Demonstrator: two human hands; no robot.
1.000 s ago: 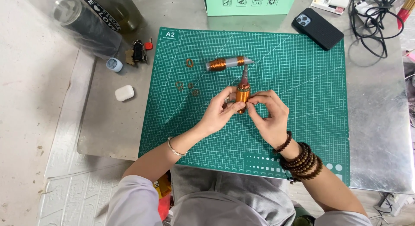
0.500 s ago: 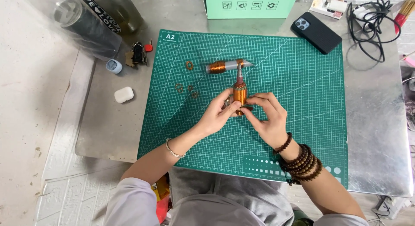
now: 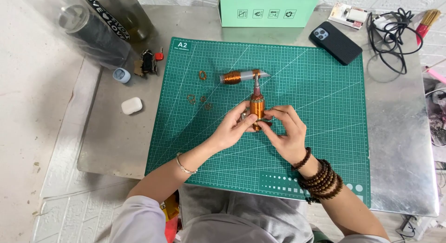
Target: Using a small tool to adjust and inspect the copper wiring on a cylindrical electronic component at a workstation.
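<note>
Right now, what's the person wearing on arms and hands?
Both hands bare, no gloves. The left hand has a thin metal bangle at the wrist. The right hand has several strands of dark brown wooden beads stacked on wrist and forearm. Light grey short sleeves.

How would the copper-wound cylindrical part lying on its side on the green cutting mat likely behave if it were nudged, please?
The copper-wound cylindrical part would probably roll, being round and lying on its side on the flat green cutting mat. Its metal windings suggest it is fairly heavy for its size. It looks stiff, not floppy.
</note>
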